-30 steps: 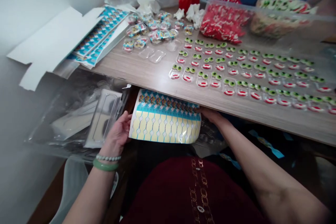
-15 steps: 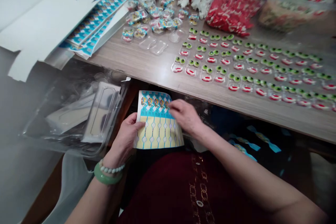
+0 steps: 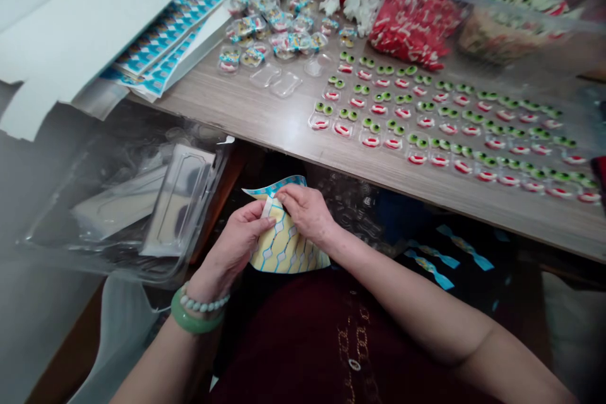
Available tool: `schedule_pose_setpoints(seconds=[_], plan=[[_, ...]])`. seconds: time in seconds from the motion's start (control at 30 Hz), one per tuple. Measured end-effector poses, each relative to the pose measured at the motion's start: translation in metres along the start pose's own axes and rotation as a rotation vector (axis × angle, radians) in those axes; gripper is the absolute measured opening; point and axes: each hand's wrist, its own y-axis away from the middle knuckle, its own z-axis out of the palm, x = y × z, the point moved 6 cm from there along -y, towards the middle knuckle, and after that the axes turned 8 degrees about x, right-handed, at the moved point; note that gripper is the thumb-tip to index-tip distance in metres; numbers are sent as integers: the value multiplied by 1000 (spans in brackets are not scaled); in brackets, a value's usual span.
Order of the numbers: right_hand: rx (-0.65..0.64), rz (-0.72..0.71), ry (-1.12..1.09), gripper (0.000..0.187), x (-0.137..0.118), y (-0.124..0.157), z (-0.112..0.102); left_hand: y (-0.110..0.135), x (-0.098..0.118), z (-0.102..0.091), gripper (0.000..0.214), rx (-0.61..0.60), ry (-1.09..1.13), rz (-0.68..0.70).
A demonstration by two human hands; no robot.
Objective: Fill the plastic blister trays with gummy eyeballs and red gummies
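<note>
A sticker sheet [image 3: 284, 246], yellow backing with a blue printed top edge, lies curled on my lap below the table edge. My left hand [image 3: 239, 243] grips its left side, thumb pinched against the paper. My right hand [image 3: 307, 214] is closed on the sheet's upper part, fingers pinched at the folded blue edge. On the wooden table [image 3: 265, 123] above stand rows of small clear blisters with green and red candy [image 3: 426, 120].
An open white box with blue sticker sheets [image 3: 161, 44] sits at the table's left. Labelled blisters [image 3: 274, 38] and empty clear ones [image 3: 277, 79] lie behind. Tubs of red candy [image 3: 411, 19] stand at the back. A clear bin of plastic trays [image 3: 156, 202] is at my left.
The sheet went from spread wide under the table edge to folded narrow on my lap. My right hand moved from the sheet's right end to its top middle, and the top edge curled over.
</note>
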Motion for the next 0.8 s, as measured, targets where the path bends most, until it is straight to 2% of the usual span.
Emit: schedule_pose_setpoints(seconds=[0.1, 0.17, 0.23, 0.37, 0.4, 0.47, 0.57, 0.63, 0.73, 0.8], plan=[[40, 184, -277, 20, 14, -2, -1, 0, 3, -1, 28, 27, 4, 32], [38, 268, -380, 21, 19, -1, 2, 1, 6, -4, 30, 61, -22, 39], [26, 248, -345, 21, 18, -1, 4, 3, 7, -7, 27, 96, -62, 11], [0, 25, -146, 19, 2, -2, 8, 7, 6, -15, 24, 142, -114, -35], [6, 31, -147, 19, 0, -4, 8, 7, 5, -18, 24, 142, -121, -47], [-2, 143, -259, 18, 0, -9, 3, 5, 0, -25, 22, 142, -130, -63], [-51, 315, -555, 18, -3, -18, -17, -3, -8, -38, 15, 175, -147, -18], [-35, 336, -656, 22, -10, -25, -41, -10, -13, -44, 11, 188, -207, 29], [57, 316, -624, 26, -21, -32, -74, -18, -18, -46, 11, 204, -365, 73], [162, 241, -556, 23, -33, -33, -87, -23, -15, -46, 10, 250, -437, 107]])
